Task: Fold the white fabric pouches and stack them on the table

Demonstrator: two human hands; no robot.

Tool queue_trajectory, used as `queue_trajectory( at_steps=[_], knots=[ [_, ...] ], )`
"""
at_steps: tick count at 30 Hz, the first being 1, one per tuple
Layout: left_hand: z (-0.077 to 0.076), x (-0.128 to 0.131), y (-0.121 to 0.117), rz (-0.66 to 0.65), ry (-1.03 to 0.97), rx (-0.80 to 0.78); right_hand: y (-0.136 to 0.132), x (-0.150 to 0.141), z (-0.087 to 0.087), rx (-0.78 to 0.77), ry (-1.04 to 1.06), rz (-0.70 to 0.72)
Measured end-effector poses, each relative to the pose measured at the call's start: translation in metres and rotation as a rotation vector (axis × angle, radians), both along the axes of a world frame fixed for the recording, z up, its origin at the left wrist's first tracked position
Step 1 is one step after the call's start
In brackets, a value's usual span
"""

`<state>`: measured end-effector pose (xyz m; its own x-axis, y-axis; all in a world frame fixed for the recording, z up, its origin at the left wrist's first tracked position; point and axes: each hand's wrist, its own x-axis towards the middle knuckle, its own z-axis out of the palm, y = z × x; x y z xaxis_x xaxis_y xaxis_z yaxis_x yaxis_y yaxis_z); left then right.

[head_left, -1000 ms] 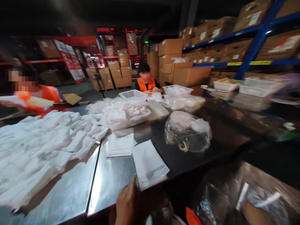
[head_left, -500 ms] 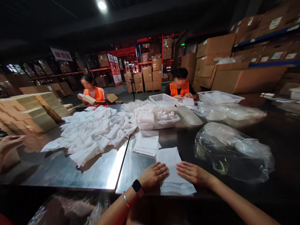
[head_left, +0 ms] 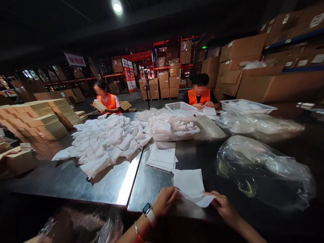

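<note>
A flat white pouch (head_left: 190, 184) lies at the near edge of the steel table (head_left: 76, 179), its near end lifted. My left hand (head_left: 164, 201), with a watch on the wrist, is closed on the pouch's near left corner. My right hand (head_left: 224, 206) pinches its near right corner. Just beyond lies a small stack of the same white pouches (head_left: 162, 156). A crumpled clear plastic bag (head_left: 263, 170) sits to the right of my hands.
A heap of white pouches (head_left: 106, 141) covers the table's left middle, with a white basket (head_left: 174, 128) of more behind. Two people in orange vests (head_left: 108, 101) (head_left: 199, 96) work at the far side. Cardboard boxes (head_left: 43, 118) stack at left; another hand (head_left: 5, 158) shows there. Shelving with cartons stands right.
My hands lay flat on the pouch half a second ago; now both grip its near corners and lift that end. The view has swung left since one second ago.
</note>
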<state>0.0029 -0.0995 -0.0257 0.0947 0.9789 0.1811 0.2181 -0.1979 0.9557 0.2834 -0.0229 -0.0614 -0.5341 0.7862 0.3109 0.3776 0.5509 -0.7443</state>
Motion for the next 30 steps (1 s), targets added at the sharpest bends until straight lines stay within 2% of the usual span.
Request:
queue_trajectory(
  at_steps=[3,8,12,16,25,27,30],
  knots=[
    [-0.009,0.009,0.004,0.030,0.072,0.075,-0.005,-0.011,0.007,-0.076,0.079,-0.171],
    [-0.020,0.024,0.016,0.294,0.049,0.018,-0.008,-0.028,0.004,-0.071,0.106,-0.487],
    [-0.028,0.033,0.022,0.439,0.150,-0.024,-0.008,-0.035,0.000,-0.088,0.108,-0.589],
    [-0.030,0.038,0.023,0.493,0.344,-0.068,-0.009,-0.037,0.002,-0.055,0.074,-0.647],
    [-0.014,0.039,0.027,0.486,0.618,-0.203,-0.002,-0.042,0.004,0.054,0.042,-0.702],
    [-0.006,0.036,0.027,0.485,0.683,-0.233,0.001,-0.043,0.003,0.044,0.031,-0.689],
    [0.013,0.032,0.024,0.472,0.883,-0.262,0.005,-0.042,-0.001,0.054,0.017,-0.683]
  ],
)
